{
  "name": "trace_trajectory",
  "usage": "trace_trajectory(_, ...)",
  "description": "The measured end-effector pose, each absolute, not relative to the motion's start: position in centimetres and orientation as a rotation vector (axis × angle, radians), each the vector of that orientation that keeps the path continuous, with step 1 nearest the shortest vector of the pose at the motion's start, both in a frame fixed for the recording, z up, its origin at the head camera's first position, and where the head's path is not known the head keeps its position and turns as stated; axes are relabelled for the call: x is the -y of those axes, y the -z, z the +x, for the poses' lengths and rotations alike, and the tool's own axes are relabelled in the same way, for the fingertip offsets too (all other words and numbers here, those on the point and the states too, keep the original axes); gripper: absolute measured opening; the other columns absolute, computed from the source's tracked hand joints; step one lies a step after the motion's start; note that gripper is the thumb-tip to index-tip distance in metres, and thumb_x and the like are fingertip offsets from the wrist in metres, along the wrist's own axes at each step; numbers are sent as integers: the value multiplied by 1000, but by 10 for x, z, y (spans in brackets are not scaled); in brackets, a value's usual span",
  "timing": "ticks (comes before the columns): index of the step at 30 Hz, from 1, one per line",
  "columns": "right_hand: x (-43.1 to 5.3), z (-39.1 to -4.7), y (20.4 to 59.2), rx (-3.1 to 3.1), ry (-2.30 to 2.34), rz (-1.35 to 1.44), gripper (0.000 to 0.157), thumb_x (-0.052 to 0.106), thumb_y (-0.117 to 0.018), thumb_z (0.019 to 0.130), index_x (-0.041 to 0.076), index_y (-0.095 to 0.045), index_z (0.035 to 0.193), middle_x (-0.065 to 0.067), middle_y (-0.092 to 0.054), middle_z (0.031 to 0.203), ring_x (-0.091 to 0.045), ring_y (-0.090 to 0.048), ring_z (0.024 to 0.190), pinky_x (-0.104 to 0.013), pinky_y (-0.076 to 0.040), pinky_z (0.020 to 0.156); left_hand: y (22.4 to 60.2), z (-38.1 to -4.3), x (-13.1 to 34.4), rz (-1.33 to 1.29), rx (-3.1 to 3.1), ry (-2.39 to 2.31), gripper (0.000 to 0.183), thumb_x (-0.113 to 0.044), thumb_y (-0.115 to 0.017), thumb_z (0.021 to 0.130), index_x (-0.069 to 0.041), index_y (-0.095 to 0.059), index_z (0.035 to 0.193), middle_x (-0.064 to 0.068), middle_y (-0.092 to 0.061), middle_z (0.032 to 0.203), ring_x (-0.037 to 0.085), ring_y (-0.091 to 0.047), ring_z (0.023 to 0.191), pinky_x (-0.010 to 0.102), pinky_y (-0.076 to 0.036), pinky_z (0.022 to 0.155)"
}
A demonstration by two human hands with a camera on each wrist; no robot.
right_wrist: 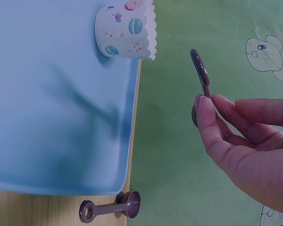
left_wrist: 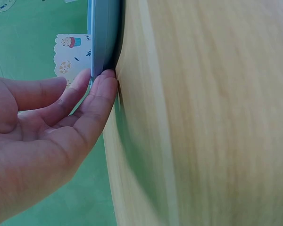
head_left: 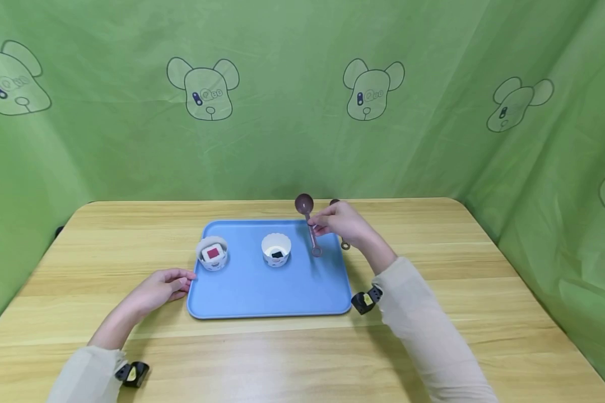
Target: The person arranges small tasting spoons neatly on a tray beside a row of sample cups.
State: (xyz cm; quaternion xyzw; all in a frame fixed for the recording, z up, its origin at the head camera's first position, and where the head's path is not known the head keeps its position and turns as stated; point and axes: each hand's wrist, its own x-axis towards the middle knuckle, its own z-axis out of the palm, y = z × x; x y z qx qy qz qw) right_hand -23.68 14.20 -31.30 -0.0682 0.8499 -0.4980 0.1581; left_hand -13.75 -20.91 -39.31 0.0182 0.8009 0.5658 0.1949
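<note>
Above the right part of a blue tray (head_left: pixel 242 296), my right hand (head_left: pixel 344 223) pinches the handle of a brown measuring spoon (head_left: pixel 305 204). The spoon's bowl points toward the back wall. My left hand (head_left: pixel 163 288) touches the tray's left edge with its fingertips, the fingers mostly straight. On the tray stands a scalloped paper baking cup (head_left: pixel 276 246) with a small dark piece in the bottom. A second paper cup (head_left: pixel 217 264) at the left edge holds a white block with a red square (head_left: pixel 213 253). Pastry pictures decorate the cup (right_wrist: pixel 127 30) in the right wrist view.
Another brown measuring spoon (right_wrist: pixel 108 208) lies on the wooden table (head_left: pixel 242 364) just right of the tray, partly covered by my right hand in the head view. A green curtain (head_left: pixel 282 145) with bear outlines surrounds the table at the back and sides.
</note>
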Motion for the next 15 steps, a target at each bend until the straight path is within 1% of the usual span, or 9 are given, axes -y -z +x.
trace_trajectory(4,-139,-236,312,-2408,1456,-188,23,3,-52,92,-12,-61,106,-23,-63,100,-21,-63,75,-39,-51,83,393,-138,209,51,-2248,-1584,30,3,-32,96,22,-41,118,26,-52,108,20,-54,95,36,-48,88)
trace_trajectory(9,-136,-236,311,-2404,1469,-177,22,3,-53,91,-12,-62,105,-23,-63,99,-20,-63,74,-34,-53,78,393,-137,208,41,-2246,-1586,30,4,-32,96,22,-42,117,24,-53,107,18,-54,93,35,-49,87)
trace_trajectory(15,-132,-236,312,-2387,1489,-180,22,3,-53,91,-13,-62,105,-23,-64,98,-21,-64,74,-33,-54,76,392,-138,208,41,-2245,-1587,29,4,-32,96,22,-42,117,22,-54,105,17,-54,92,34,-49,86)
